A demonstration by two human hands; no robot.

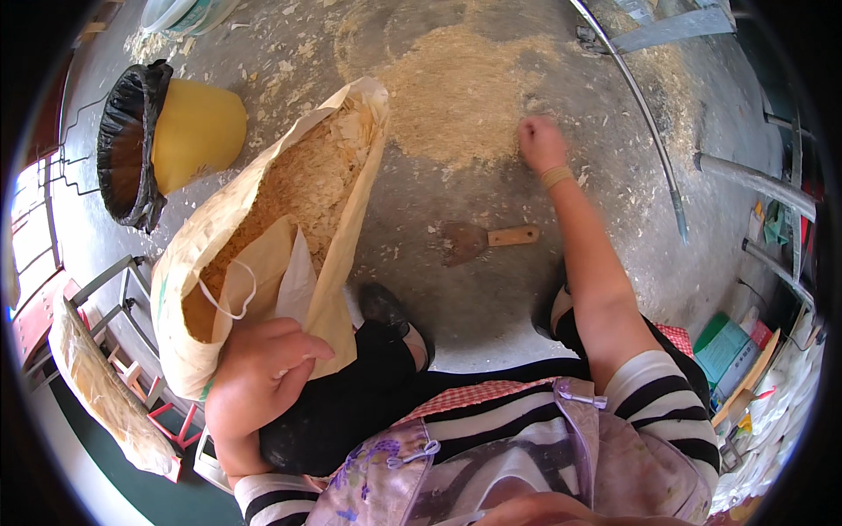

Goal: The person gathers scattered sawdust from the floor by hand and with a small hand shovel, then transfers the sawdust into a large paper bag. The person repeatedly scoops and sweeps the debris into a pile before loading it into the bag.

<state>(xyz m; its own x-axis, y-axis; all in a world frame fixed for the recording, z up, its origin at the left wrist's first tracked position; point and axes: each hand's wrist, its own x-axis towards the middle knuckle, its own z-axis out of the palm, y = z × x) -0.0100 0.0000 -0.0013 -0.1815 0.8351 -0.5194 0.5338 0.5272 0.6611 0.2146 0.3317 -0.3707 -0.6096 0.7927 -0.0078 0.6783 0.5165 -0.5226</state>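
Observation:
A large paper sack (345, 263) stands open on my left, leaning and partly filled with pale shavings and flakes (309, 171). My left hand (279, 361) is at its near rim, fingers curled over the edge beside a folded paper flap and a loop of white string (247, 289). Out over the floor, my right hand (543, 144) is curled and slightly blurred at the right edge of a spread of fine shavings (460, 92). Whether anything is inside it is hidden. Between my feet and the shavings lies a broad scraper with a wooden handle (513, 235), apart from both hands.
Left of the sack, a yellow bin (200, 125) lined with a black bag appears tipped by the lens. A curved metal tube (648, 118) crosses the right side, near metal legs (756, 181). A pale bucket (187, 16) stands far left. My shoe (381, 309) is beside the sack.

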